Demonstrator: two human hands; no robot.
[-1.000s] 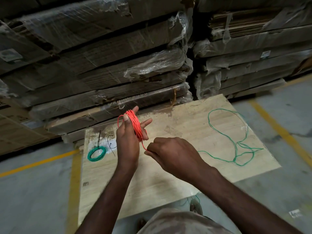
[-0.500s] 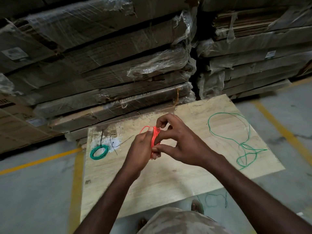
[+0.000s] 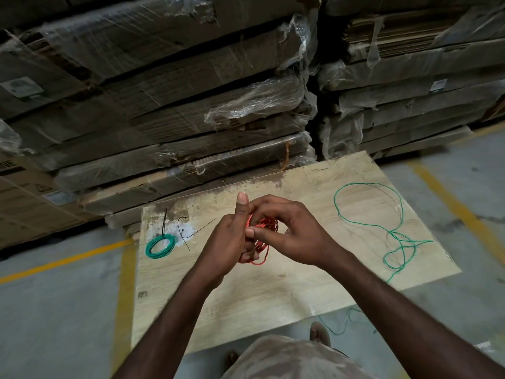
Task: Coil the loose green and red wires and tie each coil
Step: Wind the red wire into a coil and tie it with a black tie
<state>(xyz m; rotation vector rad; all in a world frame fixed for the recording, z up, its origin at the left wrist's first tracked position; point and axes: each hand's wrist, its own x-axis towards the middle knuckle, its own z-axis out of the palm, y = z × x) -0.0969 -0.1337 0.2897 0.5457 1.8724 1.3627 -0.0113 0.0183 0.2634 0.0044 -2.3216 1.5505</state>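
A red coil [image 3: 259, 242] is being held above the board [image 3: 287, 291] by both hands. It is being gripped by the left hand [image 3: 226, 242], whose thumb is pointing up, and being pinched at its upper loops by the curled fingers of the right hand [image 3: 289, 233].

The board, pale and stained, is lying flat over a grey floor [image 3: 54, 310] crossed by yellow lines [image 3: 62, 261]. Behind it, wrapped flat cartons [image 3: 164, 105] are being kept in two stacks.

One tied green coil [image 3: 160, 246] is lying at the board's left, with two black ties [image 3: 188, 232] just beside it. One loose green wire [image 3: 382, 228] is sprawling over the right side, well apart from the hands. One thin dark wire [image 3: 341, 324] is trailing on the floor beside a shoe [image 3: 319, 333].
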